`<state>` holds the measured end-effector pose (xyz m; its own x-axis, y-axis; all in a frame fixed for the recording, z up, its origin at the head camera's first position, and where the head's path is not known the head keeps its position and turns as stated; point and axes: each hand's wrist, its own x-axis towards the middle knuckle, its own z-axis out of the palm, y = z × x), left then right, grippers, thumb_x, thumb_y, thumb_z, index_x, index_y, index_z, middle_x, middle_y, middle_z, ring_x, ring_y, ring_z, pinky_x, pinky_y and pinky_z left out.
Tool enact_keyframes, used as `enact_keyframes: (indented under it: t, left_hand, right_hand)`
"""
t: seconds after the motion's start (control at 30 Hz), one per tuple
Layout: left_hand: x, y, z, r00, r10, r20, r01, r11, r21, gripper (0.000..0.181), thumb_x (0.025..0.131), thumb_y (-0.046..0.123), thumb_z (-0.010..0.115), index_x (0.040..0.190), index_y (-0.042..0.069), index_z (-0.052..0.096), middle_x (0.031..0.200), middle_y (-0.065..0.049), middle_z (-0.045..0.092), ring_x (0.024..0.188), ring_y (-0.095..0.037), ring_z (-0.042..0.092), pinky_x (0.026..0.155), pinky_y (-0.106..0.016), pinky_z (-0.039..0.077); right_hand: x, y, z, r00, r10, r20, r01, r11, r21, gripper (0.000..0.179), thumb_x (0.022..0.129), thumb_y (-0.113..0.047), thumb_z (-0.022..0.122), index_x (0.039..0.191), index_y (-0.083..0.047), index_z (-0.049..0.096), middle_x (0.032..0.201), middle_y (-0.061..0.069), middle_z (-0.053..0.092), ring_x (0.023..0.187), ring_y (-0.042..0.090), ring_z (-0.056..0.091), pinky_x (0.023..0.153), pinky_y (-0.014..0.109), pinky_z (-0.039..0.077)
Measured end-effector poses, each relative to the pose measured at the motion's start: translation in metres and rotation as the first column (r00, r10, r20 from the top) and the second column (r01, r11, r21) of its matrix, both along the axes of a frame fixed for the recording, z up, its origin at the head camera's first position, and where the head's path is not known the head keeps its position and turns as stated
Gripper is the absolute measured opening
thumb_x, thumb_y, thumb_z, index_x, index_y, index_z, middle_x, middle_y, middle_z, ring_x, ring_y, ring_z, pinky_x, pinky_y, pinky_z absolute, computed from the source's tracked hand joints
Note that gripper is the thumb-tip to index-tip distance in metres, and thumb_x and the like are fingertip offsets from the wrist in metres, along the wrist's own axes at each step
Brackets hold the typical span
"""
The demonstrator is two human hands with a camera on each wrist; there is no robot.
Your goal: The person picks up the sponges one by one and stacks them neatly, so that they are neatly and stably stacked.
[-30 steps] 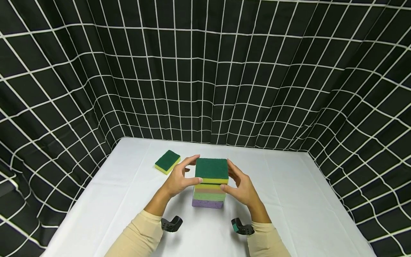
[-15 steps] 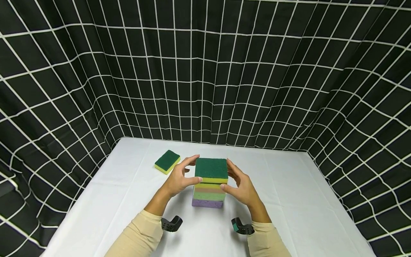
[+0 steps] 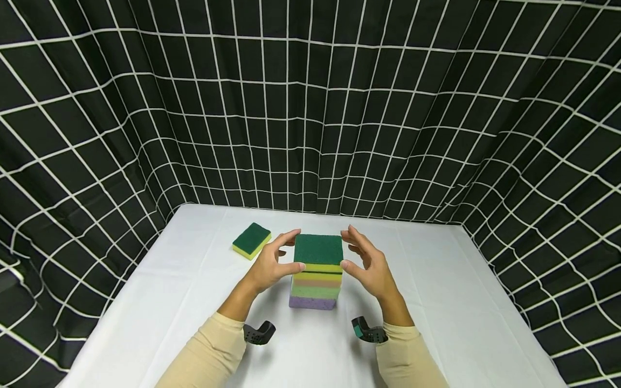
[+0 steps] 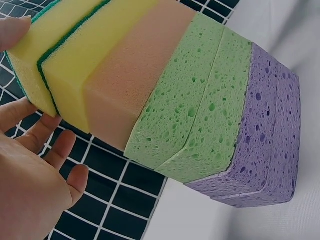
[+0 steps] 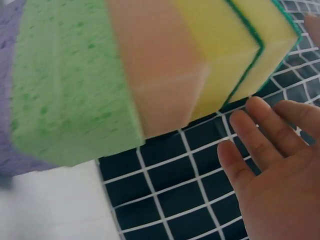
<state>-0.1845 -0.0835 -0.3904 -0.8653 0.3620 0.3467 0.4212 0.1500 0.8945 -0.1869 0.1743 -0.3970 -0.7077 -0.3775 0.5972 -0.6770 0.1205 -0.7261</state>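
Note:
A stack of sponges stands on the table: purple ones (image 4: 267, 120) at the bottom, green ones (image 4: 200, 100) above, then a peach one (image 4: 135, 65), then a yellow sponge (image 4: 95, 65) with a green scouring side. Topmost lies another yellow sponge (image 3: 318, 249), green scouring side up. My left hand (image 3: 268, 268) holds the top sponge's left side, thumb over the front face and fingertips along the side. On the right, my right hand (image 3: 372, 268) is spread with loosely bent fingers. Its fingertips (image 5: 257, 105) are just off the stack; its thumb is near the front right corner.
A loose yellow and green sponge (image 3: 252, 240) lies on the white table (image 3: 194, 280), behind and left of the stack. Black curtains with a white grid (image 3: 301, 118) enclose the table at the back and sides. A black wrist device (image 3: 259, 333) shows at each forearm.
My right hand has let go of the upper sponges and shifted slightly right, its fingers spreading away. My left hand stays at the top sponge. The head view has tilted a little.

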Motion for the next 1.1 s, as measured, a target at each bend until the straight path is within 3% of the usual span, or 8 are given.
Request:
enact_keyframes:
  t: [0.23,0.4,0.47,0.63,0.7,0.87,1.0,1.1]
  left_hand:
    - [0.001,0.0,0.002,1.0,0.001,0.002,-0.001,1.0,-0.003,0.068,0.08,0.006,0.07,0.141,-0.005,0.043,0.13,-0.021,0.051,0.118,-0.034,0.043,0.094,-0.049,0.034]
    - [0.0,0.0,0.001,1.0,0.002,0.001,-0.002,1.0,-0.001,0.068,0.08,0.006,0.07,0.141,-0.006,0.043,0.13,-0.02,0.051,0.117,-0.033,0.044,0.093,-0.049,0.035]
    - [-0.005,0.0,-0.007,1.0,0.004,0.002,-0.004,1.0,-0.002,0.069,0.079,0.006,0.07,0.142,-0.005,0.042,0.13,-0.02,0.051,0.118,-0.034,0.044,0.093,-0.049,0.034]
    - [-0.02,-0.001,-0.031,1.0,0.011,-0.007,-0.011,1.0,0.001,0.074,0.079,0.008,0.073,0.145,0.002,0.041,0.132,-0.016,0.05,0.12,-0.032,0.042,0.095,-0.051,0.033]
    - [-0.021,-0.002,-0.034,1.0,0.007,-0.015,-0.007,1.0,0.007,0.074,0.079,0.012,0.073,0.146,0.005,0.041,0.134,-0.013,0.05,0.121,-0.03,0.042,0.095,-0.051,0.033]
    - [-0.022,-0.008,-0.033,0.999,-0.018,-0.038,0.022,0.997,0.08,0.068,0.085,0.02,0.065,0.146,0.004,0.04,0.134,-0.014,0.049,0.122,-0.031,0.041,0.095,-0.053,0.033]
    - [-0.025,-0.017,-0.028,0.997,0.014,-0.08,-0.001,0.988,0.155,0.063,0.087,0.021,0.055,0.144,0.0,0.04,0.133,-0.02,0.048,0.121,-0.037,0.04,0.093,-0.05,0.037]
    - [-0.027,-0.026,-0.024,0.996,0.039,-0.08,-0.023,0.98,0.198,0.061,0.088,0.018,0.053,0.143,-0.002,0.04,0.134,-0.024,0.046,0.122,-0.04,0.038,0.093,-0.047,0.039]
  right_hand:
    - [-0.002,-0.009,0.012,0.999,0.017,-0.042,-0.018,1.0,-0.019,0.059,0.082,0.015,0.061,0.136,0.02,0.037,0.131,0.037,0.043,0.122,0.051,0.04,0.097,0.06,0.033]
    - [-0.002,-0.013,0.013,1.0,0.005,-0.024,-0.005,1.0,-0.014,0.052,0.082,0.017,0.061,0.131,0.02,0.044,0.131,0.035,0.044,0.122,0.048,0.042,0.102,0.043,0.037]
    - [-0.001,-0.013,0.012,1.0,-0.01,-0.014,0.01,1.0,-0.003,0.05,0.082,0.016,0.061,0.13,0.019,0.046,0.131,0.034,0.045,0.121,0.046,0.043,0.101,0.04,0.038]
    - [-0.001,-0.014,0.01,1.0,-0.027,-0.006,0.027,1.0,0.008,0.047,0.082,0.014,0.062,0.127,0.019,0.049,0.129,0.033,0.047,0.12,0.044,0.045,0.097,0.055,0.037]
    - [-0.001,-0.014,0.008,1.0,-0.025,-0.008,0.025,1.0,0.006,0.046,0.083,0.015,0.062,0.127,0.02,0.049,0.129,0.033,0.048,0.119,0.044,0.046,0.096,0.058,0.036]
    - [-0.002,-0.014,0.007,1.0,-0.013,-0.019,0.013,1.0,-0.001,0.047,0.082,0.017,0.061,0.127,0.02,0.048,0.128,0.034,0.047,0.118,0.045,0.046,0.095,0.059,0.036]
    - [-0.002,-0.014,0.007,1.0,-0.006,-0.019,0.006,1.0,-0.003,0.047,0.082,0.017,0.061,0.128,0.02,0.048,0.129,0.033,0.047,0.119,0.045,0.045,0.096,0.056,0.037]
    - [-0.002,-0.014,0.008,1.0,-0.005,-0.01,0.005,1.0,-0.004,0.048,0.082,0.017,0.061,0.128,0.02,0.048,0.129,0.033,0.047,0.12,0.044,0.045,0.097,0.053,0.038]
